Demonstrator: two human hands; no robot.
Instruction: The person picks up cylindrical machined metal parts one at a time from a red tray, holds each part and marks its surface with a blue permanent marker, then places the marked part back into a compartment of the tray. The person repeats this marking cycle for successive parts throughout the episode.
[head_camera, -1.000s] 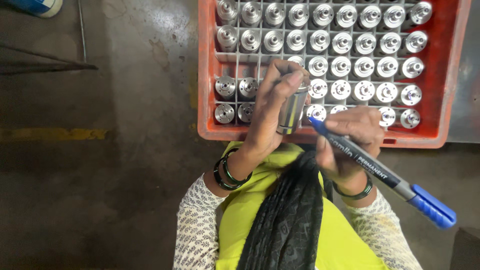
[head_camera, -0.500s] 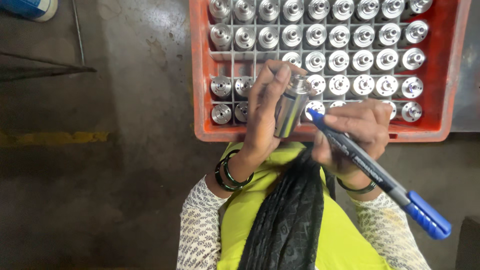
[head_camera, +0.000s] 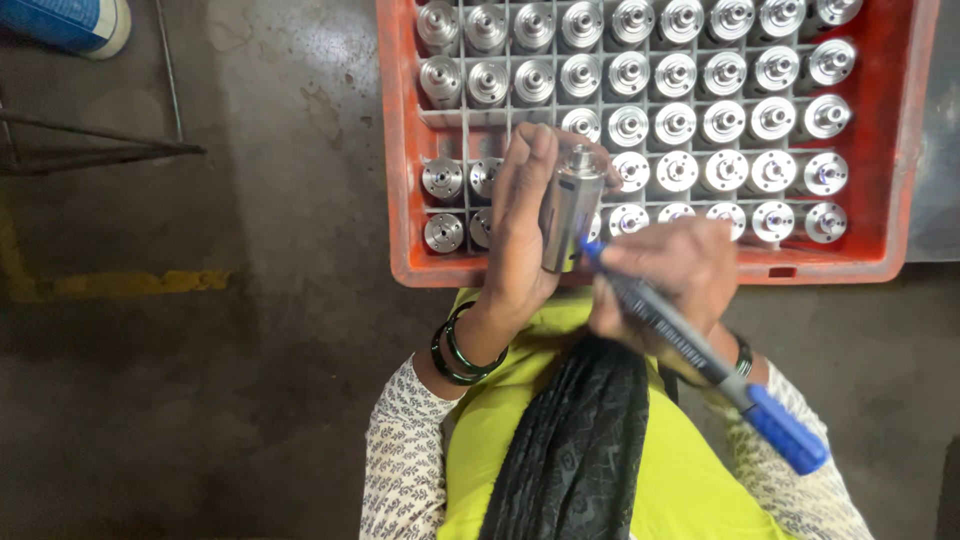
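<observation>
My left hand (head_camera: 522, 230) grips a shiny metal cylinder (head_camera: 570, 208) upright, over the near edge of a red crate (head_camera: 400, 150). My right hand (head_camera: 668, 272) holds a blue marker (head_camera: 700, 358), its tip touching the lower side of the cylinder and its blue cap end pointing down to the right. The crate's grid of cells holds several identical metal cylinders (head_camera: 676, 125) standing on end. Dark bangles ring my left wrist.
The crate rests on a dark concrete floor with a worn yellow line (head_camera: 120, 285) at the left. A thin metal frame (head_camera: 90, 150) and a blue container (head_camera: 75, 22) sit at the upper left. My yellow garment and black scarf fill the bottom centre.
The marker tip has moved in to touch the cylinder's lower side. Both hands and the cylinder have shifted slightly down towards me relative to the crate.
</observation>
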